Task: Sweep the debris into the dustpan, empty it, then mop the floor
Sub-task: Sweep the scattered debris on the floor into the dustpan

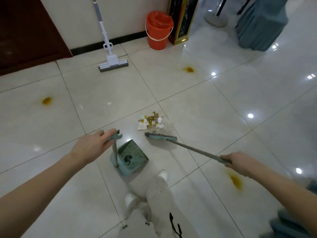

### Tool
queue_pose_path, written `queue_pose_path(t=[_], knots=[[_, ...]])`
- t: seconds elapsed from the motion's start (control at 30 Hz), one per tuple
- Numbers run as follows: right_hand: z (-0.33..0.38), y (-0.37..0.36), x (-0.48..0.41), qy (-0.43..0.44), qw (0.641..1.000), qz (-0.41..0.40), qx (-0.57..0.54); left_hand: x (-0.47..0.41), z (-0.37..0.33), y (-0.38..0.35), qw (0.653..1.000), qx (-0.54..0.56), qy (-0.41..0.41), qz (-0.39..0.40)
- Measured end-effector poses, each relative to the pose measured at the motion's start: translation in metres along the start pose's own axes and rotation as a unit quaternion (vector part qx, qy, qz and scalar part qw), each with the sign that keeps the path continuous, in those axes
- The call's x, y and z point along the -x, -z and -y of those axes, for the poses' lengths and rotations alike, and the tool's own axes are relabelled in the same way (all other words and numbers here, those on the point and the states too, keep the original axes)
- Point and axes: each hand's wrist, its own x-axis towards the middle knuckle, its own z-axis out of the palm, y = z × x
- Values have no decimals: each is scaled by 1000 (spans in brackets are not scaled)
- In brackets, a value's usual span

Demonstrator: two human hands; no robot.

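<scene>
With the left hand (92, 145) gripping the dustpan (130, 156) handle and the right hand (240, 163) gripping the broom (160, 136), the debris (151, 121) just beyond the dustpan could scatter past its mouth if swept askew.

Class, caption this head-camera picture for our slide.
Left hand holds dustpan, right hand holds broom beside debris pile.

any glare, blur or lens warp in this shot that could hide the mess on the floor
Head view: ceiling lights reflect as bright spots on the glossy floor, mostly at right, none over the debris; wide-angle warp bends the tile lines and stretches the arms at the edges; the trouser legs and the broom head are slightly motion-blurred; the dustpan, mop and orange stains stay sharp.
</scene>
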Motion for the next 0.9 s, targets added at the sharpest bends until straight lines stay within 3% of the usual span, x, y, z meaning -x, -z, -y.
queue_pose_path(t=[0.3, 0.63, 0.9], knots=[[-6, 17, 10, -62, 994, 6, -90, -35, -25, -4, 999, 21, 43, 3], [25, 61, -124, -132, 958, -6, -255, -84, -36, -12, 997, 30, 72, 13], [66, 94, -196, -121, 948, 3, -293, -121, -29, -8, 992, 27, 118, 21]])
